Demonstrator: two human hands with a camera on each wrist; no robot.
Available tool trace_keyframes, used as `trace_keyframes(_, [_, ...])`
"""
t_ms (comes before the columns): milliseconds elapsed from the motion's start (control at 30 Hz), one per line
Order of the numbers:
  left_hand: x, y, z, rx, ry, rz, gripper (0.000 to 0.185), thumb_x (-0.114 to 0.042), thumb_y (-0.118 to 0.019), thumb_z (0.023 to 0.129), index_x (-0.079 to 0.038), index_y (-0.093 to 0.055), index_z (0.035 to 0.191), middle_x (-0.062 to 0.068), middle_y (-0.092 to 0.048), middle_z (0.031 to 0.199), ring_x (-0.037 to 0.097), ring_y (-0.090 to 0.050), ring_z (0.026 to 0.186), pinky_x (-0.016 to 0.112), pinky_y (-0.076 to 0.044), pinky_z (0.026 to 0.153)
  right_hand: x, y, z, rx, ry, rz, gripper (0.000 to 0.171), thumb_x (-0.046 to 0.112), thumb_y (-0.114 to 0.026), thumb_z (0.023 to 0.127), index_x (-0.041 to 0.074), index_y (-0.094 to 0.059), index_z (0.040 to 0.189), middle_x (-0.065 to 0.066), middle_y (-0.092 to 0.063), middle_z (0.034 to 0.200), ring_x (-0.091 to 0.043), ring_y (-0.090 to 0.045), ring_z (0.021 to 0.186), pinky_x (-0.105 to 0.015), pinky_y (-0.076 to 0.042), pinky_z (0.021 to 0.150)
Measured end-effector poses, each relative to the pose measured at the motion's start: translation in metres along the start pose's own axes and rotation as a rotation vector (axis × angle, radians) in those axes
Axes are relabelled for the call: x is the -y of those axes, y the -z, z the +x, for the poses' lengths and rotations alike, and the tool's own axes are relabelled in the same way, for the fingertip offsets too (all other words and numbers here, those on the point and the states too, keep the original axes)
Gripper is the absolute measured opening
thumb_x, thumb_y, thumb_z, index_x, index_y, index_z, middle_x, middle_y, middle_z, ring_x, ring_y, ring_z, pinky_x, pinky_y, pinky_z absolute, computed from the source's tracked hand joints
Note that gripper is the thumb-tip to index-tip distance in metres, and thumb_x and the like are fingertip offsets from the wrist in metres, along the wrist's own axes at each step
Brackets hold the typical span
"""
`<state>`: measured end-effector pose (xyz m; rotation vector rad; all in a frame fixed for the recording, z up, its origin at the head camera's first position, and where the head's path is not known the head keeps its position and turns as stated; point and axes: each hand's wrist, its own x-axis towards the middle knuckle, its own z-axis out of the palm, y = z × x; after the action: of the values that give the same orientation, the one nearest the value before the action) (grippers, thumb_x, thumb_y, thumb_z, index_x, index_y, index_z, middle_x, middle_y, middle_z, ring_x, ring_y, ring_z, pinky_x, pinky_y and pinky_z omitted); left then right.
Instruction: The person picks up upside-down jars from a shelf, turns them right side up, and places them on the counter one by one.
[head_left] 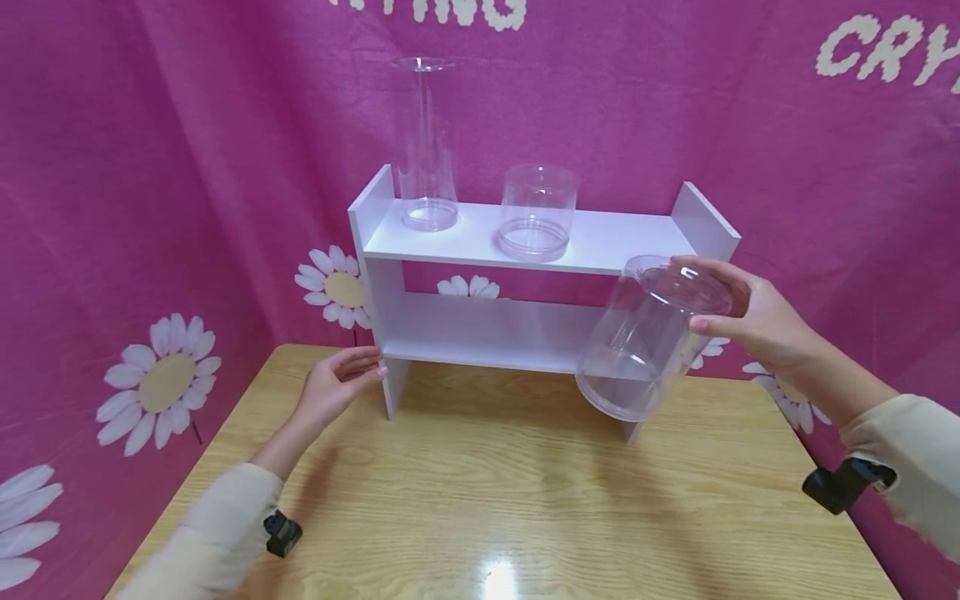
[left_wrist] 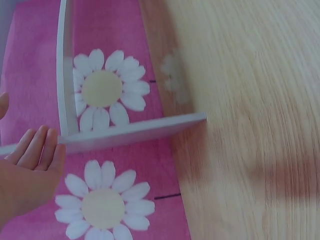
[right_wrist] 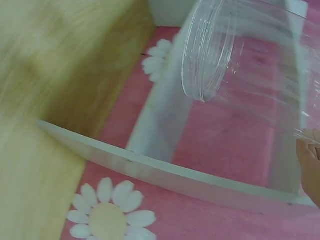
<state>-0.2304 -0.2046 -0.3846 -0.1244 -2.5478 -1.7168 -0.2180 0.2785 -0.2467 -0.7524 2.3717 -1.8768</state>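
Holding clear jar (head_left: pixel 643 342), pink cloth (head_left: pixel 637 100) reading "CRY"

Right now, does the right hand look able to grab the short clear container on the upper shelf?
Probably not: the right hand grips a tilted clear container, which it would likely need to set down first. The short container stands unobstructed on the upper shelf.
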Motion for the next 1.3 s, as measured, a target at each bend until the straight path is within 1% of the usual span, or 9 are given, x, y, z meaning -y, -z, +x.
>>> trace_keyframes(100, [-0.002, -0.008, -0.002, 0.045, -0.017, 0.016, 0.049, -0.022, -0.068, 0.089, -0.002, -0.055, 0.132, 0.019, -0.059, 0.134, 0.030, -0.058, 0.122, 0.025, -0.052, 0.097, -0.008, -0.007, -0.001, 0.030, -0.011, -0.025, 0.062, -0.013, -0.058, 0.085, 0.021, -0.049, 0.136, 0.016, -0.064, 0.122, 0.004, -0.060, 0.108, -0.011, -0.052, 0.084])
trace_keyframes(200, [-0.005, -0.017, -0.005, 0.094, -0.045, 0.024, 0.050, -0.021, -0.068, 0.089, -0.001, -0.054, 0.133, 0.020, -0.059, 0.134, 0.034, -0.056, 0.125, 0.041, -0.048, 0.105, -0.015, -0.015, -0.002, 0.065, -0.013, -0.031, 0.062, -0.013, -0.060, 0.083, 0.023, -0.051, 0.133, 0.015, -0.065, 0.119, 0.002, -0.061, 0.105, -0.015, -0.055, 0.080])
trace_keyframes(267, [-0.007, -0.024, -0.006, 0.124, -0.057, 0.024, 0.050, -0.021, -0.069, 0.089, -0.001, -0.054, 0.132, 0.020, -0.059, 0.133, 0.035, -0.055, 0.126, 0.046, -0.046, 0.106, -0.021, -0.020, -0.002, 0.081, -0.028, -0.051, 0.062, -0.012, -0.062, 0.082, 0.024, -0.052, 0.132, 0.015, -0.065, 0.118, 0.002, -0.061, 0.102, -0.016, -0.055, 0.076])
trace_keyframes(367, [-0.010, -0.034, -0.008, 0.164, -0.076, 0.006, 0.050, -0.019, -0.070, 0.087, 0.000, -0.055, 0.131, 0.021, -0.059, 0.132, 0.036, -0.055, 0.126, 0.047, -0.046, 0.106, -0.027, -0.028, -0.004, 0.112, -0.063, -0.080, 0.063, -0.010, -0.064, 0.082, 0.024, -0.050, 0.133, 0.016, -0.063, 0.119, 0.003, -0.059, 0.103, -0.017, -0.056, 0.076])
trace_keyframes(600, [-0.013, -0.058, -0.014, 0.246, -0.125, 0.030, 0.051, -0.018, -0.073, 0.085, 0.000, -0.056, 0.129, 0.020, -0.060, 0.131, 0.034, -0.056, 0.124, 0.049, -0.043, 0.108, -0.043, -0.050, -0.012, 0.116, -0.138, -0.153, 0.063, 0.000, -0.072, 0.079, 0.010, -0.046, 0.136, 0.017, -0.060, 0.116, 0.003, -0.057, 0.103, -0.017, -0.054, 0.082])
trace_keyframes(767, [-0.013, -0.073, -0.020, 0.307, -0.126, 0.030, 0.052, -0.021, -0.074, 0.084, -0.002, -0.056, 0.130, 0.017, -0.061, 0.131, 0.032, -0.056, 0.125, 0.049, -0.043, 0.108, -0.059, -0.064, -0.018, 0.125, -0.181, -0.142, 0.071, 0.003, -0.075, 0.078, -0.002, -0.039, 0.139, 0.018, -0.062, 0.112, 0.002, -0.060, 0.101, -0.018, -0.055, 0.083])
trace_keyframes(867, [-0.013, -0.081, -0.024, 0.342, -0.137, 0.029, 0.053, -0.022, -0.074, 0.084, -0.003, -0.056, 0.130, 0.016, -0.062, 0.131, 0.032, -0.055, 0.125, 0.049, -0.043, 0.108, -0.068, -0.070, -0.022, 0.120, -0.196, -0.138, 0.074, 0.004, -0.077, 0.077, -0.003, -0.038, 0.139, 0.018, -0.063, 0.112, 0.003, -0.061, 0.100, -0.018, -0.055, 0.082])
trace_keyframes(1033, [-0.013, -0.093, -0.031, 0.396, -0.159, 0.035, 0.054, -0.024, -0.074, 0.084, -0.005, -0.055, 0.131, 0.015, -0.060, 0.133, 0.033, -0.054, 0.127, 0.050, -0.040, 0.111, -0.080, -0.080, -0.027, 0.088, -0.186, -0.155, 0.074, 0.007, -0.079, 0.076, -0.005, -0.041, 0.138, 0.007, -0.063, 0.119, 0.008, -0.058, 0.100, -0.015, -0.052, 0.080])
trace_keyframes(1300, [-0.013, -0.113, -0.038, 0.478, -0.188, 0.024, 0.058, -0.023, -0.074, 0.084, -0.001, -0.052, 0.133, 0.017, -0.059, 0.134, 0.033, -0.053, 0.128, 0.049, -0.039, 0.112, -0.094, -0.100, -0.032, 0.069, -0.197, -0.053, 0.075, 0.006, -0.079, 0.076, -0.006, -0.039, 0.138, 0.023, -0.061, 0.112, 0.010, -0.057, 0.104, -0.011, -0.051, 0.084])
